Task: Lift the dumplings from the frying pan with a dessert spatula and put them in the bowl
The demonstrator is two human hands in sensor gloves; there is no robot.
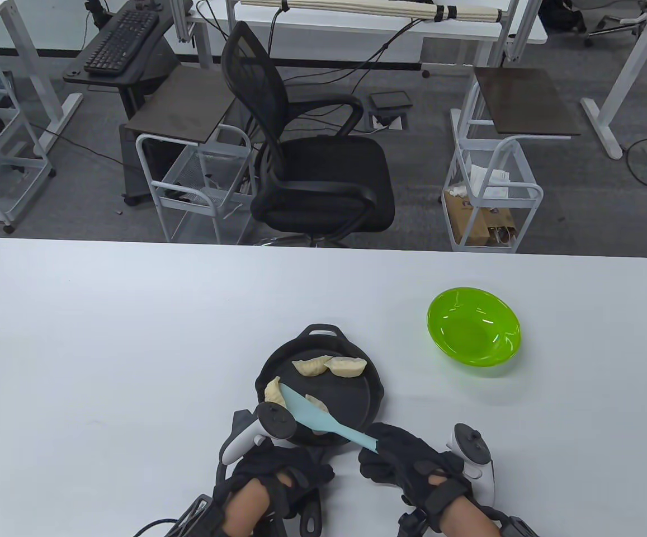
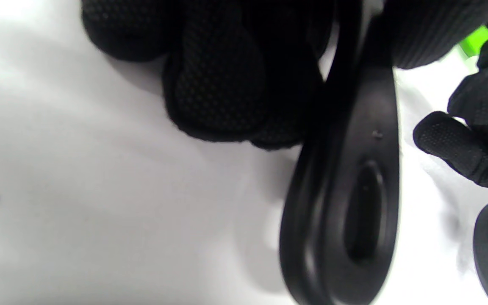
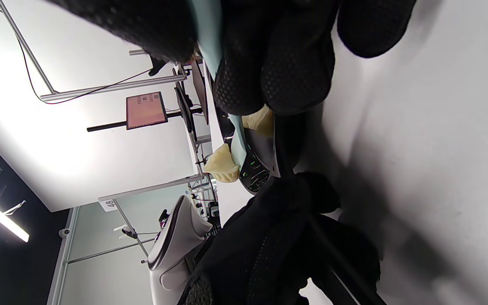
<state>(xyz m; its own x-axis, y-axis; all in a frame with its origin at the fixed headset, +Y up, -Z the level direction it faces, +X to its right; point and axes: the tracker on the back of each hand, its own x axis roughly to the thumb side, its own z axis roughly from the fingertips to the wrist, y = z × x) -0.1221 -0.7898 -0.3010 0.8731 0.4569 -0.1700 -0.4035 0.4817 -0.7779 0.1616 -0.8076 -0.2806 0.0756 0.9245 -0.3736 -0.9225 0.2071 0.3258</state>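
A black frying pan (image 1: pixel 351 400) sits near the table's front edge with several pale dumplings in it: two (image 1: pixel 330 366) at its far side, one (image 1: pixel 272 390) at its left rim, one (image 1: pixel 316 401) partly under the blade. My right hand (image 1: pixel 398 461) grips the handle of a light-blue dessert spatula (image 1: pixel 316 417), whose blade reaches left to the rim dumpling (image 3: pixel 223 166). My left hand (image 1: pixel 278 475) grips the pan's handle (image 2: pixel 350 203) at the front. The green bowl (image 1: pixel 473 325) stands empty to the pan's right.
The white table (image 1: pixel 105 347) stretches wide to the left and behind the pan. Beyond its far edge stand a black office chair (image 1: pixel 312 168) and white wire carts (image 1: pixel 491 196) on the floor.
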